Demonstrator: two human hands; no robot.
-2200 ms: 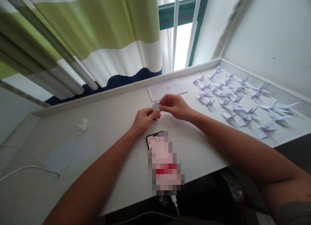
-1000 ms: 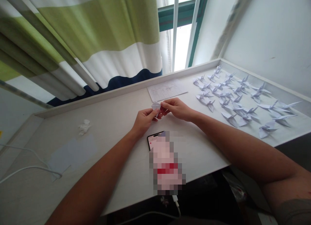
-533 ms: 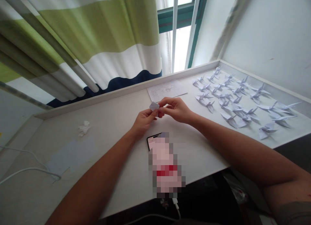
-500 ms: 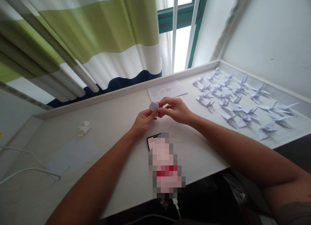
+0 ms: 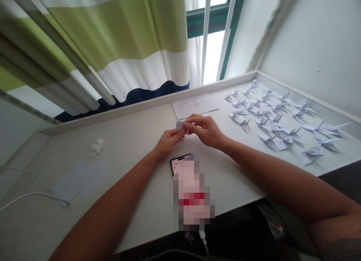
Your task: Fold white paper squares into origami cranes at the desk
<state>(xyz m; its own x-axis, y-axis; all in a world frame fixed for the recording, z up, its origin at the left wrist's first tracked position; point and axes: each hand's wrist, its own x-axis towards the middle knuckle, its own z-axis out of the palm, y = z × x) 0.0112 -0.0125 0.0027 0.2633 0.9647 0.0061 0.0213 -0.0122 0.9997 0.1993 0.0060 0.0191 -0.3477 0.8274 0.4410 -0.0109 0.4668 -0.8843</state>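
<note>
A small folded piece of white paper (image 5: 179, 125) is pinched between both hands above the middle of the desk. My left hand (image 5: 168, 141) grips it from the lower left, thumb on top. From the right, my right hand (image 5: 205, 129) holds it with thumb and fingertips, which cover part of the paper. Below my hands lies a phone (image 5: 180, 159), mostly blurred out, with its upper edge showing. Just behind them is a printed sheet of paper (image 5: 194, 105), flat on the desk.
Several white paper cranes (image 5: 265, 114) cover the right side of the desk (image 5: 135, 129). At the left are a crumpled tissue (image 5: 97, 147), flat white paper sheets (image 5: 84, 178) and a white cable (image 5: 36, 195). A raised rim (image 5: 126, 107) runs along the back, by the curtain (image 5: 118, 32).
The folded paper has turned between my fingers, and my right fingertips now cover more of it. My hands stay in nearly the same place; the view has shifted slightly.
</note>
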